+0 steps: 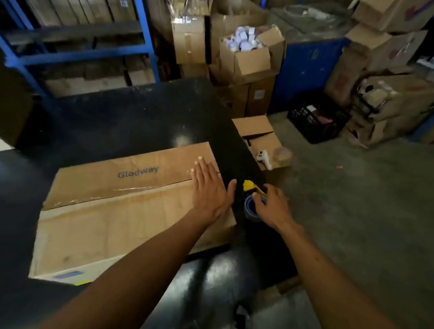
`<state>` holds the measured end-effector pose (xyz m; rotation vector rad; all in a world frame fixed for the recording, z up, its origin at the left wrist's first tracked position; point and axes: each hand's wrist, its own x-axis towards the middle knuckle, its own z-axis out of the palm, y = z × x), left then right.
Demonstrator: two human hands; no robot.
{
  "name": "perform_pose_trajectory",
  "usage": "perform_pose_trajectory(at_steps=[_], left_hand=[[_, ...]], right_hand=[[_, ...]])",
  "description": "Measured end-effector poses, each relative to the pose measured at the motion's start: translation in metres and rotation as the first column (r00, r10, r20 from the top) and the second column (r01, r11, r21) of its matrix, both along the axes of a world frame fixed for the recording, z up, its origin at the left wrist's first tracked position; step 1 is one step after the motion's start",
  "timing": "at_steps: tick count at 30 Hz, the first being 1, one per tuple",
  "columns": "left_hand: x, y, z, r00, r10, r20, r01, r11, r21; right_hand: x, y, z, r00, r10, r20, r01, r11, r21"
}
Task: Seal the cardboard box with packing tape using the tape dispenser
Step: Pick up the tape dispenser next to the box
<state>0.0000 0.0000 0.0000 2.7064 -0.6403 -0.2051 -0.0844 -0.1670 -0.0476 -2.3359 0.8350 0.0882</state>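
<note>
Cardboard box [123, 204] lies flat on the black counter [138, 115]; left hand [209, 189] is spread, palm down on the box's right end, likely to pin the flaps and tape [124, 189] along the seam. Just right of the box, right hand [271, 207] curls around the tape dispenser [253, 200], apparently to work the box's end.

Dim indoor light | overhead glare spots on dark glossy table [138, 115] | soft, slightly blurred overall | wide-angle bending at edges | murky shelving [74, 43] in background | corners darkest
</note>
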Motion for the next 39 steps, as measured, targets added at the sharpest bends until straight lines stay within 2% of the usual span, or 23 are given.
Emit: perform_pose_trajectory(at_steps=[3,6,9,14,17,20,22,27,29,32,34,36,37,39], left_hand=[[0.004,-0.011,-0.014,0.995,0.093,0.022,-0.094,0.995,0.031],[0.003,-0.015,-0.028,0.988,0.144,0.053,-0.147,0.988,0.050],[0.003,-0.018,-0.035,0.986,0.156,0.062,-0.160,0.985,0.064],[0.006,-0.019,-0.039,0.988,0.148,0.045,-0.152,0.984,0.097],[0.007,-0.021,-0.040,0.987,0.152,0.045,-0.157,0.979,0.126],[0.008,-0.022,-0.042,0.985,0.160,0.056,-0.166,0.978,0.125],[0.009,-0.022,-0.043,0.984,0.166,0.066,-0.174,0.976,0.131],[0.015,-0.023,-0.044,0.985,0.162,0.051,-0.168,0.976,0.137],[0.017,-0.020,-0.044,0.988,0.153,-0.016,-0.151,0.985,0.083],[0.021,-0.011,-0.026,0.961,0.137,-0.239,-0.176,0.973,-0.147],[0.024,-0.003,-0.002,0.887,0.099,-0.450,-0.289,0.880,-0.376],[0.031,0.012,0.021,0.739,0.033,-0.672,-0.521,0.661,-0.540],[0.035,0.023,0.031,0.665,-0.004,-0.747,-0.613,0.569,-0.549],[0.044,0.051,0.048,0.518,-0.096,-0.850,-0.738,0.453,-0.500]], right_hand=[[0.006,-0.012,-0.021,1.000,-0.019,-0.017,0.019,1.000,-0.018],[0.014,-0.020,-0.042,0.994,0.030,-0.103,-0.034,0.999,-0.032],[0.025,-0.027,-0.055,0.983,0.086,-0.161,-0.090,0.996,-0.020],[0.037,-0.038,-0.066,0.962,0.099,-0.254,-0.118,0.991,-0.059],[0.041,-0.045,-0.069,0.954,0.096,-0.283,-0.108,0.994,-0.027],[0.042,-0.048,-0.067,0.969,0.053,-0.241,-0.031,0.995,0.094],[0.042,-0.049,-0.064,0.981,-0.030,-0.189,0.079,0.963,0.257],[0.042,-0.049,-0.036,0.976,-0.211,-0.061,0.197,0.717,0.669],[0.042,-0.048,-0.018,0.962,-0.273,-0.019,0.197,0.640,0.742],[0.044,-0.042,0.009,0.943,-0.319,0.091,0.136,0.623,0.770],[0.043,-0.035,0.027,0.935,-0.295,0.196,0.041,0.638,0.769],[0.039,-0.025,0.047,0.919,-0.239,0.314,-0.058,0.706,0.706],[0.037,-0.018,0.058,0.907,-0.191,0.374,-0.106,0.757,0.645],[0.031,0.001,0.078,0.873,-0.078,0.482,-0.225,0.812,0.539]])
